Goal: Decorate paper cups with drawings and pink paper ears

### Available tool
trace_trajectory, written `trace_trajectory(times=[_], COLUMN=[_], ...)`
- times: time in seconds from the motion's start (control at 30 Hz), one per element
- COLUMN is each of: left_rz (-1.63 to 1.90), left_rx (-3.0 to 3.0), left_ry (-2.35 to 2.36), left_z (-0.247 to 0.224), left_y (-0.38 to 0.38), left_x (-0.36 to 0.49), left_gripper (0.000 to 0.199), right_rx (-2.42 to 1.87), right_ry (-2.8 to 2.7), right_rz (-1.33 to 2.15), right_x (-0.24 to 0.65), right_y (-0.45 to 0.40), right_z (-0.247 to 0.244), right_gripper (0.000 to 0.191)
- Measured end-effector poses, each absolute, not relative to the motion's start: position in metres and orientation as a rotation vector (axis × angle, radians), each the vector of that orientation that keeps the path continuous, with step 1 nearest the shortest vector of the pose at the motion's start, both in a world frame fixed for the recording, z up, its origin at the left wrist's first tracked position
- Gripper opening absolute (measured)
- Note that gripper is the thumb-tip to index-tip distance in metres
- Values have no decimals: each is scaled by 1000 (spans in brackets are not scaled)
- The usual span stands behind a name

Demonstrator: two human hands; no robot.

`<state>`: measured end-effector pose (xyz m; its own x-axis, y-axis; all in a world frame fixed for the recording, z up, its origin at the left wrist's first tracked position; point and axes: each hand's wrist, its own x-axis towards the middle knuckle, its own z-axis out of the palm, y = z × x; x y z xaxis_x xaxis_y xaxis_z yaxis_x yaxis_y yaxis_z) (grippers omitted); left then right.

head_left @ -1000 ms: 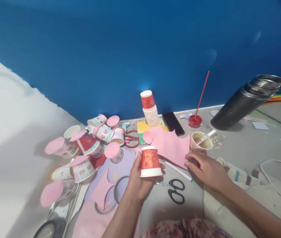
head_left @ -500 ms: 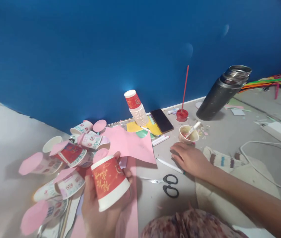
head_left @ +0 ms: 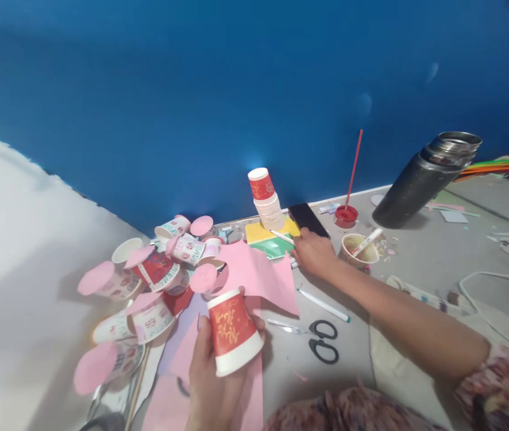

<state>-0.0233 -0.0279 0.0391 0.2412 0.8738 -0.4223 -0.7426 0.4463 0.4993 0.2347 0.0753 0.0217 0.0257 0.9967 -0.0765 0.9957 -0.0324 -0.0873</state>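
Observation:
My left hand (head_left: 223, 383) is wrapped around a red paper cup (head_left: 233, 331) with a white rim and gold writing, tilted with its wide rim toward me. My right hand (head_left: 315, 254) reaches over the white markers beside the phone (head_left: 307, 220), its fingers curled down; what they grip is hidden. A white pen (head_left: 282, 237) lies by its fingertips, across green and yellow paper (head_left: 270, 246). Scissors (head_left: 321, 341) with black handles and a white marker (head_left: 324, 305) with a green end lie below it. Pink paper (head_left: 258, 278) is behind the held cup.
Several decorated cups (head_left: 151, 320) with pink discs are heaped at left. A stack of cups (head_left: 269, 212) stands near the blue wall. To the right are a red pot (head_left: 347, 216) with a stick, a cup holding a marker (head_left: 357, 250), a black flask (head_left: 420, 185) and a white cable (head_left: 465, 281).
My right hand has moved left and away from me, from beside the marker cup to the markers by the phone. My left hand still holds the red cup. The view has shifted left.

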Motion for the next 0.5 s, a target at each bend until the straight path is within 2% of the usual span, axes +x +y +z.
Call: trace_trajectory(times=[0.17, 0.3, 0.4, 0.43, 0.5], left_rz=[1069, 1051, 1021, 989, 901], left_rx=[276, 273, 287, 298, 302], left_ry=[860, 962, 1007, 1013, 1024], left_z=[32, 26, 24, 24, 24], left_y=[-24, -15, -5, -3, 1], left_x=[-5, 5, 17, 21, 26], left_gripper=[46, 38, 40, 42, 43], right_rx=[-2275, -2209, -2130, -2060, -1715], right_ry=[-2076, -1947, -1840, -1801, -1537], right_rz=[192, 178, 248, 313, 740], right_x=[230, 241, 258, 265, 275], right_y=[81, 66, 44, 36, 19], right_z=[26, 51, 67, 69, 68], right_gripper=[28, 28, 33, 38, 53])
